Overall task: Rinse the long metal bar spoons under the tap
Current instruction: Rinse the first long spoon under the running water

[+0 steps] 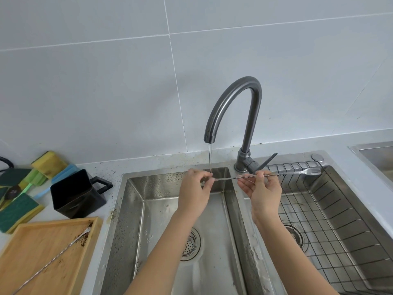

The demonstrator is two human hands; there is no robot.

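Note:
A long twisted metal bar spoon (231, 178) is held level above the left sink basin (148, 209). My left hand (196, 188) pinches its left end right under the thin stream from the dark tap (234, 99). My right hand (263, 188) grips the shaft further right, and the spoon's forked end (306, 172) sticks out past it over the right basin. A second bar spoon (53, 261) lies diagonally on the wooden tray (32, 241) at the lower left, with dark grounds near its bowl.
A black square jug (76, 194) stands left of the sink. Green, yellow and blue sponges (23, 188) lie at the far left. A wire rack (331, 220) fills the right basin. The tap lever (269, 159) points right.

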